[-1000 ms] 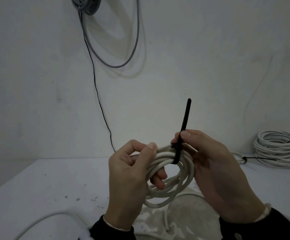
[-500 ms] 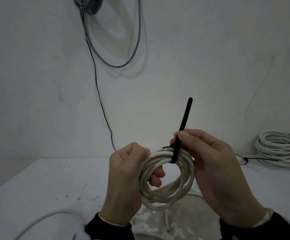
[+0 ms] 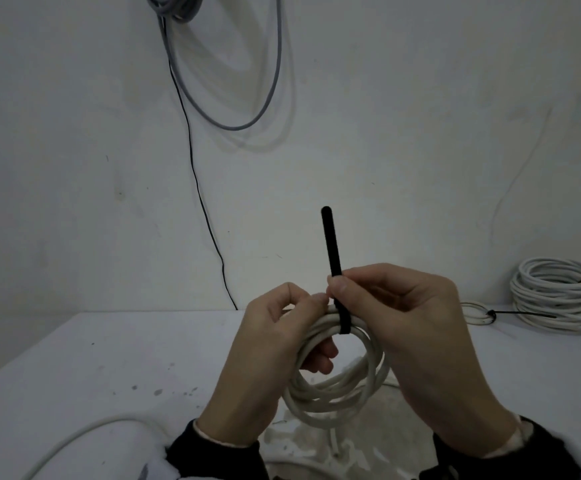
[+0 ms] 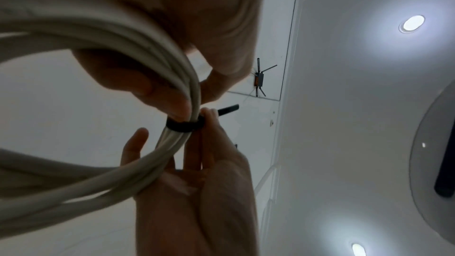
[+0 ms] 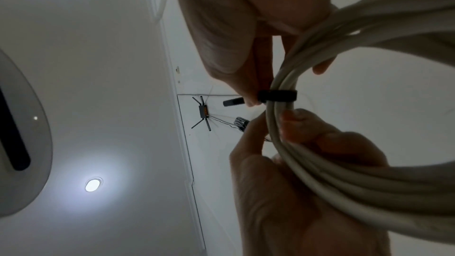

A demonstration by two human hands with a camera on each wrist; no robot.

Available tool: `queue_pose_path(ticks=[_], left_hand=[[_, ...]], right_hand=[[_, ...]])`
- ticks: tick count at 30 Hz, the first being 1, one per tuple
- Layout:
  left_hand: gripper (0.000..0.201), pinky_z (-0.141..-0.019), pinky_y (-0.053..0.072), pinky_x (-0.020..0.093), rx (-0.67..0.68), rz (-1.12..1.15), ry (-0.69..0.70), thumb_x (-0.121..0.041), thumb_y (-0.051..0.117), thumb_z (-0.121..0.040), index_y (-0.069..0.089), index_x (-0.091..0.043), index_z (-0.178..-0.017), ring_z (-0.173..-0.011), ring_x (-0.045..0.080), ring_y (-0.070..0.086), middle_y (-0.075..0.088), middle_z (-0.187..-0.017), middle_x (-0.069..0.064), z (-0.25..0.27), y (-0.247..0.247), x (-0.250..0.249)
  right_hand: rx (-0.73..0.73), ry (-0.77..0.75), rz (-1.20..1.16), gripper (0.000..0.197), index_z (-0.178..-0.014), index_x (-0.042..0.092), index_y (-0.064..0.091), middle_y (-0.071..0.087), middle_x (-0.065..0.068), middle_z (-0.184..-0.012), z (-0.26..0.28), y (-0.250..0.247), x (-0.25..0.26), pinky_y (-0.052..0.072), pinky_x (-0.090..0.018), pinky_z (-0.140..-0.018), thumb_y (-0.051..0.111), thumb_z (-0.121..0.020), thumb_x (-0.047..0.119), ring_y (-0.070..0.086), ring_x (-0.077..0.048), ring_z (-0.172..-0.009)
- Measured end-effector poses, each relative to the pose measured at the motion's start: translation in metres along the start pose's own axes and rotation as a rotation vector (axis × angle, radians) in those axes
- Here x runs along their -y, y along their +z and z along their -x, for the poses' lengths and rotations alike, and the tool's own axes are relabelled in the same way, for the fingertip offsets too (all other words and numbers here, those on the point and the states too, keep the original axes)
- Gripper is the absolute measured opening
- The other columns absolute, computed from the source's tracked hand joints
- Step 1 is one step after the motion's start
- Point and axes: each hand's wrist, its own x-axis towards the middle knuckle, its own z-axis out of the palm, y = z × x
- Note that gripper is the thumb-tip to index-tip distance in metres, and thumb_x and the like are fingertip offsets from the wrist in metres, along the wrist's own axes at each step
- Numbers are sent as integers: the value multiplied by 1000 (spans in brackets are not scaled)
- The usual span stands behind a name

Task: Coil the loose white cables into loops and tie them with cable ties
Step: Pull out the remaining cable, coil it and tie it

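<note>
White cable coil [image 3: 334, 386] held above the table [image 3: 109, 368], black cable tie [image 3: 344, 320] wrapped round its top.
My left hand [image 3: 268, 362] grips the coil; my right hand [image 3: 407, 327] pinches the tie's upright tail. Tying step: next, cinch it snug.

Left hand [image 3: 268, 358] grips white cable coil [image 3: 337, 382] above table [image 3: 109, 358]. Right hand [image 3: 417, 327] pinches black cable tie [image 3: 332, 251] wrapped round coil top, tail upright. Tied coils [image 3: 556, 292] far right.
</note>
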Motion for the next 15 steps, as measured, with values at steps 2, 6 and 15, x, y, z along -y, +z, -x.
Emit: queue_pose_path(ticks=[2, 6, 15], left_hand=[[30, -38, 38, 21, -43, -46, 43, -22, 50, -92, 51, 3, -77, -35, 16, 46, 56, -47, 5, 1, 5, 2], [28, -34, 23, 14, -186, 59, 78, -24, 53, -90, 52, -3, -70, -34, 11, 30, 46, -45, 5, -3, 1, 5], [29, -37, 30, 20, -95, 135, -76, -29, 47, -94, 53, -3, -81, -35, 11, 35, 46, -50, 2, -10, -18, 4]], right_hand=[[15, 6, 8, 5, -74, 9, 74, 72, -7, -68, -2, -1, -4, 53, -17, -60, 70, -76, 10, 69, -18, -65], [148, 126, -31, 28, -91, 12, 74, 75, -3, -84, -10, -10, -11, 54, -19, -73, 63, -71, 29, 71, -14, -81], [405, 163, 21, 38, -114, 27, 66, 65, -5, -67, -8, -16, -14, 52, -25, -60, 62, -77, 21, 61, -18, -57]])
